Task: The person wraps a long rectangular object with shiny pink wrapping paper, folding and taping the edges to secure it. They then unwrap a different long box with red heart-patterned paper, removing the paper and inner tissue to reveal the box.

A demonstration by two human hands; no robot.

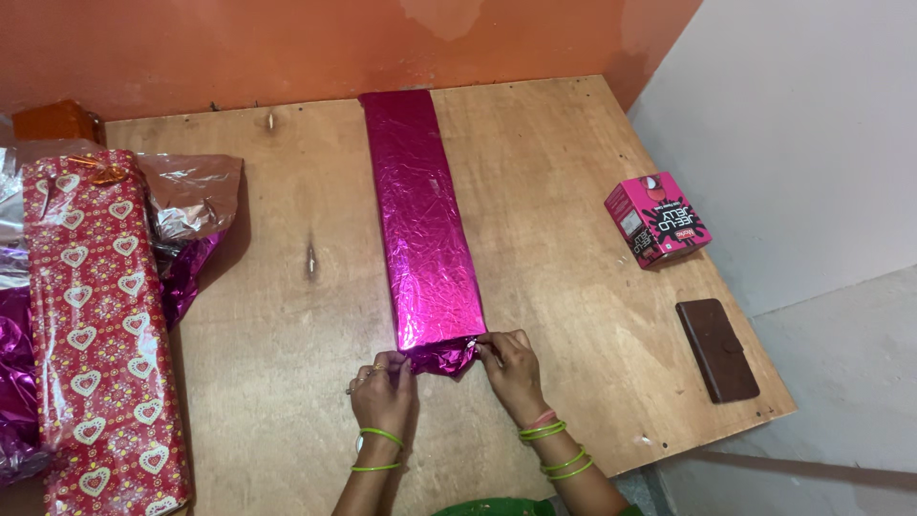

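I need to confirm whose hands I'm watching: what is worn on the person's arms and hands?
Both forearms are bare, with no sleeves showing. The left hand has a ring on one finger and two thin lime-green bangles on the wrist. The right hand has thin lime-green bangles plus a pinkish band at the wrist.

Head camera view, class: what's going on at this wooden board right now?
A person's left hand and right hand pinch the crumpled near end of a long package in shiny pink foil lying on a wooden board. A red heart-patterned wrapped package lies at the left; a small pink box and a dark brown wallet-like case lie at the right.
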